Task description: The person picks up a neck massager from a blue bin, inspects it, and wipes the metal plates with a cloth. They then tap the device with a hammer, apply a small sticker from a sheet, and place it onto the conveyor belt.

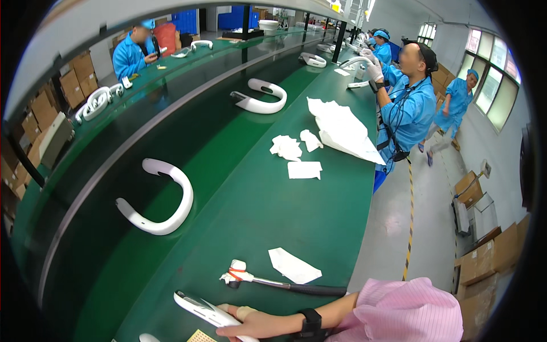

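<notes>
My right hand (253, 324), reaching in from the lower right under a pink sleeve and a black wristband, is closed round a white neck fan (199, 308). The fan's near part runs out of the lower edge. Pale covers show on some fingers. Just beyond lies a hammer (273, 283) with a black grip, its head wrapped in white material tied with a red band. A white paper piece (293, 266) is beside it. Below the fan, a yellow sheet with dots (201, 336) is partly cut off. My left hand is not in view.
C-shaped neck fans (185, 199) (279, 100) lie on the dark green conveyor belt (228, 148). Crumpled white paper (286, 148) and a large white sheet (342, 128) rest farther along the bench. A co-worker in blue (410, 108) stands at its right edge. Cartons (478, 262) stand at right.
</notes>
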Demonstrator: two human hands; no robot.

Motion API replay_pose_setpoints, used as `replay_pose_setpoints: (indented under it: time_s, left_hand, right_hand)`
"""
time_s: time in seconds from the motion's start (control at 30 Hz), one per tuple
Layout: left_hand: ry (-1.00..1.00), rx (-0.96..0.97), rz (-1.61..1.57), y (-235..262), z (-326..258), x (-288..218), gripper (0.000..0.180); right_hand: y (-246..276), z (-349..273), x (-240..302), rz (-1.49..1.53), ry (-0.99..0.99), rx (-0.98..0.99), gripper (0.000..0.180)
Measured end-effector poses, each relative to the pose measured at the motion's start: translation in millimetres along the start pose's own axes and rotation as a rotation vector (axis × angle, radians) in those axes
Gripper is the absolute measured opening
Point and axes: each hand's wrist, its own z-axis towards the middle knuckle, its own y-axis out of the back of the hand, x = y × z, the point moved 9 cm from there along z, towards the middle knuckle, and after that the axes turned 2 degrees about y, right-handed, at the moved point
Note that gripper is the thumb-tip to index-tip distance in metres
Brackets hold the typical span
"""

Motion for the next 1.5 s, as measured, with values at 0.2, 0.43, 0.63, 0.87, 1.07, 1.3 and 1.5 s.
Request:
replay_pose_setpoints:
  time_s: [0.2, 0.43, 0.63, 0.87, 1.07, 1.3, 1.5]
  left_hand:
    - [0.137, 0.239, 0.021, -26.0, -0.1, 12.5, 0.042]
    - [-0.115, -0.053, 0.129, 5.5, 15.7, 1.7, 0.057]
    - [-0.175, -0.164, 0.184, -3.4, 5.5, -22.5, 0.060]
    - [-0.422, -0.096, 0.336, 31.8, -10.7, -22.1, 0.053]
    - [-0.467, -0.042, 0.359, 8.3, -18.3, -9.4, 0.056]
    - [-0.342, -0.349, 0.396, 19.7, -9.0, -22.1, 0.059]
    - [-0.269, -0.477, 0.268, 14.0, -8.3, -6.4, 0.065]
  right_hand:
    - [6.3, -6.5, 10.7, -0.286, 0.172, -0.104, 0.053]
    - [-27.1, -288.4, 236.7, -0.824, 1.439, -0.605, 0.092]
    - [-45.4, -325.7, 251.3, -0.872, 1.555, -0.645, 0.092]
    - [-85.0, -410.8, 325.7, -0.986, 2.249, -0.667, 0.093]
    - [-97.8, -494.3, 310.3, -1.211, 2.570, -0.627, 0.093]
    - [-113.4, -466.2, 331.5, -1.374, 2.546, -0.728, 0.094]
    - [-80.0, -428.4, 324.1, -1.279, 2.388, -0.720, 0.095]
